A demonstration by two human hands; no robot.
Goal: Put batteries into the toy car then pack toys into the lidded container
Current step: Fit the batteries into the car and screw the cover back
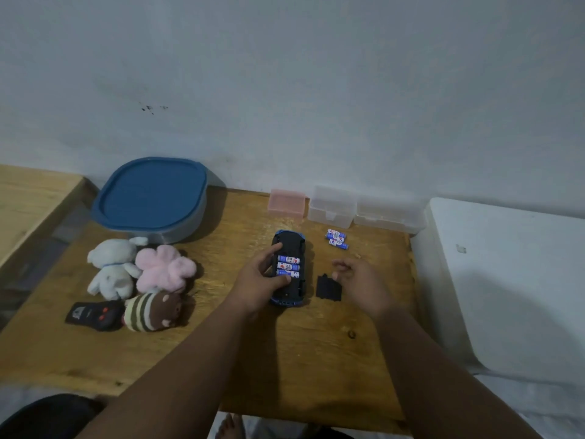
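Observation:
The blue toy car (289, 239) lies upside down on the wooden table, its battery bay open with three blue-and-white batteries (288, 266) in it. My left hand (258, 282) grips the car's left side, thumb on the nearest battery. The black battery cover (328, 288) lies just right of the car. Above the cover's right edge hovers my right hand (359, 280), fingers loosely curled and holding nothing. Loose batteries (336, 239) lie further back on the right. The blue-lidded container (152, 198) stands closed at the back left.
A white plush (110, 264), a pink plush (164, 267), a striped brown plush (152, 310) and a black remote (95, 313) lie at the left. A pink box (287, 202) and two clear boxes (332, 205) line the back edge. A white surface (512, 280) adjoins the table's right side.

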